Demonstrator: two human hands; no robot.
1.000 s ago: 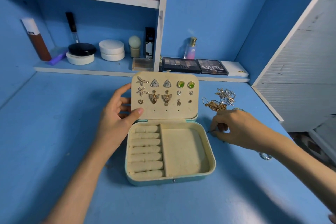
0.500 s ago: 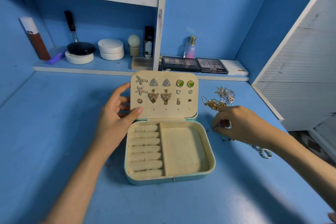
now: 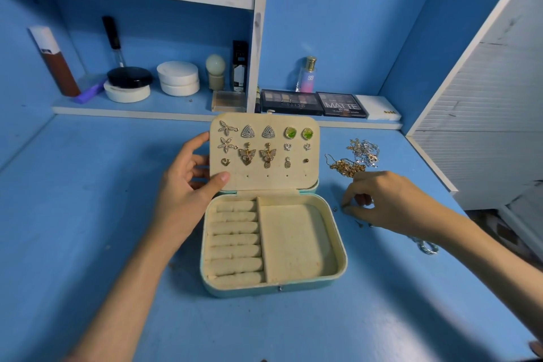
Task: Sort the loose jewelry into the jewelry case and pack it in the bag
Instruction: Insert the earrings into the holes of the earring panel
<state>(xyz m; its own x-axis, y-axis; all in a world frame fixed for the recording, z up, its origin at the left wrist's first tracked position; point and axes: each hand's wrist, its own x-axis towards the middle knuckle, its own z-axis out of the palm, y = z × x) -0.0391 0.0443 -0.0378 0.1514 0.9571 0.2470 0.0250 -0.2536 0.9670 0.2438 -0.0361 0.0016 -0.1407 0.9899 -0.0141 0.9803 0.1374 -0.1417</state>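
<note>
blue painted surface point(image 3: 88, 214) carries the open mint-green jewelry case with cream lining point(image 3: 264, 291). left hand point(image 3: 188, 194) grips the case's raised lid point(image 3: 264, 181) by its left edge, thumb in front; gold and silver earrings point(image 3: 257, 154) are pinned across it. right hand point(image 3: 390, 200), just right of the case, has its fingertips pinched low among tiny loose pieces point(image 3: 335, 209); i cannot tell whether it holds one. tangled gold and silver chains point(image 3: 352, 159) lie right of the lid.

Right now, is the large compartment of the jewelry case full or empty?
Empty: the large compartment shows only bare cream lining. The earrings are pinned on the raised lid and the chains lie outside on the table.
</note>
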